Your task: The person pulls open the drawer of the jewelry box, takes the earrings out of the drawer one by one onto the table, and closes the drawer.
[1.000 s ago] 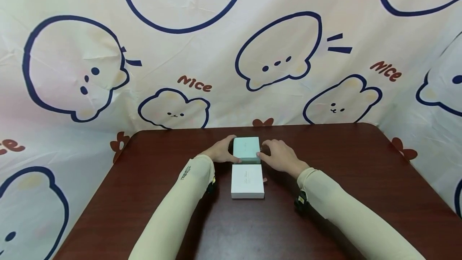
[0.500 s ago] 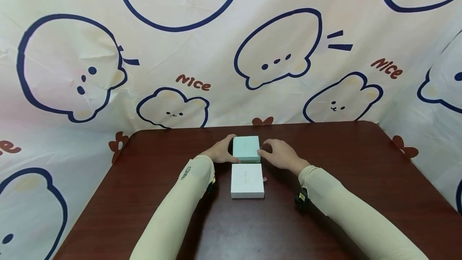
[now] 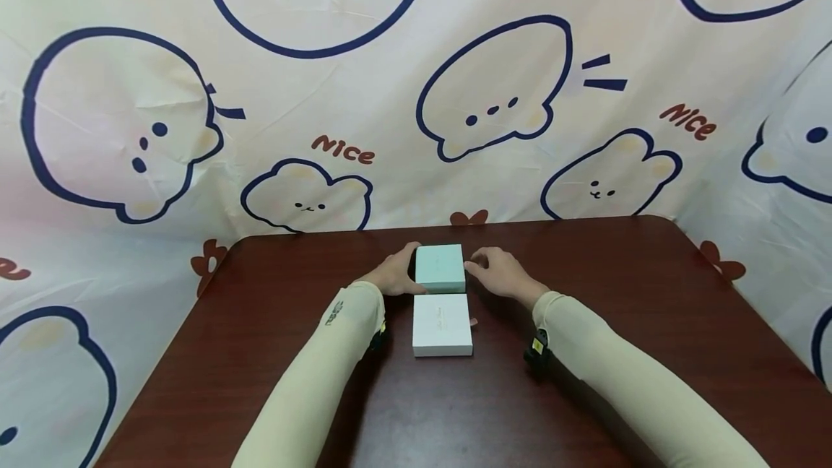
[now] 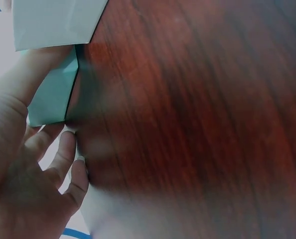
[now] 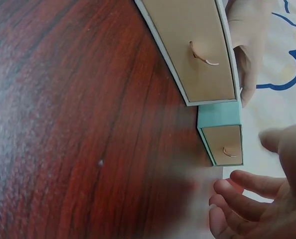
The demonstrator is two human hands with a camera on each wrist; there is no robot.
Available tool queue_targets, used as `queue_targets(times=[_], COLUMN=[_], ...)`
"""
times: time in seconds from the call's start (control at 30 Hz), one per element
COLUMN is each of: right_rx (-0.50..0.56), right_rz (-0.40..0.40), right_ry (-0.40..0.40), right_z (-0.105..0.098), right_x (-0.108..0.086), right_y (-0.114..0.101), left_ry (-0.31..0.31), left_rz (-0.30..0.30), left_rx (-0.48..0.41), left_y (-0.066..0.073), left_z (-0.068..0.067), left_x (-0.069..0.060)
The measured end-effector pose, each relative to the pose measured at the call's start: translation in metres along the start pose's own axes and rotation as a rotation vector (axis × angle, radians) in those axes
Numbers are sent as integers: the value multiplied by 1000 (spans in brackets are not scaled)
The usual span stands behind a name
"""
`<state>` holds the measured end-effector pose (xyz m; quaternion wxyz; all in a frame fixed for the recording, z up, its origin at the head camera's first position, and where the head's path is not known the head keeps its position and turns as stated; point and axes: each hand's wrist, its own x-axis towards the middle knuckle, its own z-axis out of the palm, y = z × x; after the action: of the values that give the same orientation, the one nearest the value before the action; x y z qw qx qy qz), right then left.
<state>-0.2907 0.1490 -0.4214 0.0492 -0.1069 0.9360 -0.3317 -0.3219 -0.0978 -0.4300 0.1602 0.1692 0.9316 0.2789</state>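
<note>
A small mint-green drawer box lies on the table, just behind a larger white drawer box. My left hand holds the mint box from its left, thumb at the near side and fingers round the far side, as the left wrist view shows. Right of that box is my right hand, its fingers loosely bent and holding nothing. The right wrist view shows a gap between this hand and the mint box's tan drawer front, which has a small ribbon pull. Both drawers sit closed.
The white box also has a tan drawer front with a ribbon pull on its right side. Both boxes stand on a dark reddish-brown wooden table. Behind it hangs a pale curtain with cartoon drawings.
My right hand's thumb has drawn slightly up and off the mint box's right side. My left hand keeps its hold, and both boxes stay in place while the head view shifts a little.
</note>
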Motion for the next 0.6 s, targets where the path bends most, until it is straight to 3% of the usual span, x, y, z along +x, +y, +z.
queue_targets(times=[0.6], right_rx=[135], right_rz=[56], right_ry=[-26], right_z=[5], right_x=[12], right_y=[9], left_ry=[14], left_rz=[-18], left_rx=[24], left_y=[0], left_z=[2], left_x=[1])
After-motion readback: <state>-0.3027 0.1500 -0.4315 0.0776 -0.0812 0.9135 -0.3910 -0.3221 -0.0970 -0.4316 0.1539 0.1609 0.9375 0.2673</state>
